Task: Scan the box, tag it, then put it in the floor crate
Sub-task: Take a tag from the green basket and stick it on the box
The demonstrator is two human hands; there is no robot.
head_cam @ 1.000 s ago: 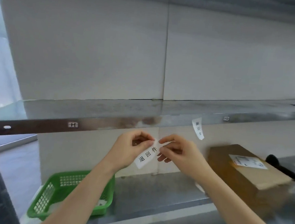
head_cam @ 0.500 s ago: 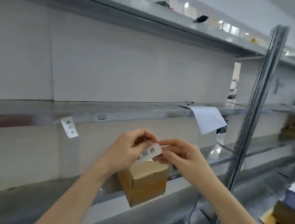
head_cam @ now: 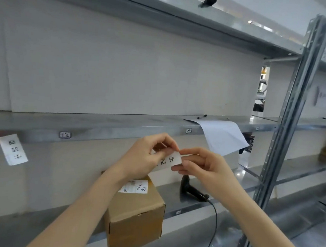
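At mid-frame, the left hand (head_cam: 145, 157) and right hand (head_cam: 203, 166) pinch a small white paper tag with black printed characters (head_cam: 167, 160) between thumbs and forefingers, fingers closed on its two ends; the left thumb hides the tag's first character. Below them, at lower centre, the brown cardboard box with a white shipping label (head_cam: 136, 215) stands on the grey metal shelf (head_cam: 190, 202), its left part covered by the left forearm. Just right of the box lies a black handheld scanner (head_cam: 190, 188), its cable running down out of frame. A second white tag (head_cam: 13, 149) hangs at the left edge, its print blurred.
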